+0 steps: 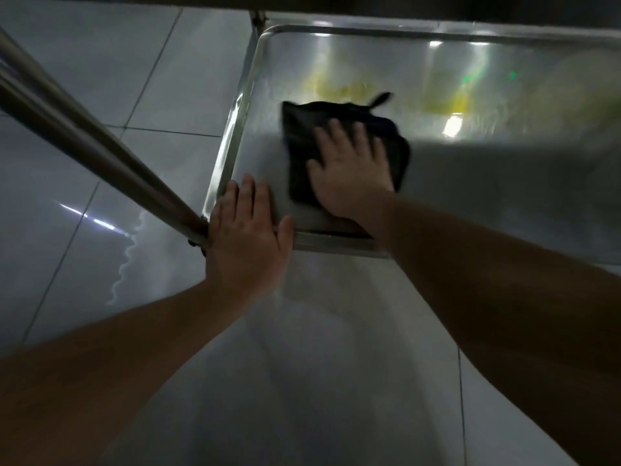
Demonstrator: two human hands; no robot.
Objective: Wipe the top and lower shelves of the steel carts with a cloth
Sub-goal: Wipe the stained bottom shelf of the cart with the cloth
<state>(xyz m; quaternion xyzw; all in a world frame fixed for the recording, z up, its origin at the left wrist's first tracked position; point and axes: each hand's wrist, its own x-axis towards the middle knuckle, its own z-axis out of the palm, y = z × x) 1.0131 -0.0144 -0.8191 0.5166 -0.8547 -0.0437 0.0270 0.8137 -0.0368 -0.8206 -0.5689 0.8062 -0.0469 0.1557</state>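
- Lower shelf [470, 183] of a steel cart is seen from above: a shallow tray w/ raised, rounded rim and a curved corner at upper left.
- Shelf surface is brushed metal, glossy; bright white light spots and streaks are reflected along the far edge and at mid-right, w/ yellowish patches and small green glints also mirrored there.
- Near half of the shelf is covered by a dark shadow; far half is lit.
- A dark cloth [339, 142], folded roughly square, is laid flat on the shelf, left of centre, w/ a small tab sticking out at its far edge.
- Right hand [349, 166] is pressed palm-down on the cloth, fingers straight and spread, pointing away; nothing is gripped. Hand and cloth are slightly motion-blurred.
- Left hand [247, 230] is rested flat on the near-left corner of the shelf rim, fingers straight and close together, thumb out to the right along the near rim.
- A steel upright tube [97, 142] is run diagonally from upper left down to that same corner, just beside the left hand.
- Underside edge of an upper shelf [336, 3] is seen as a dark band across the top.
- Floor [100, 79] is made of large pale glossy tiles w/ thin dark grout lines; a white streak and a wavy reflection are caught at left.
- Room is dim overall; both bare forearms are shown in shade.
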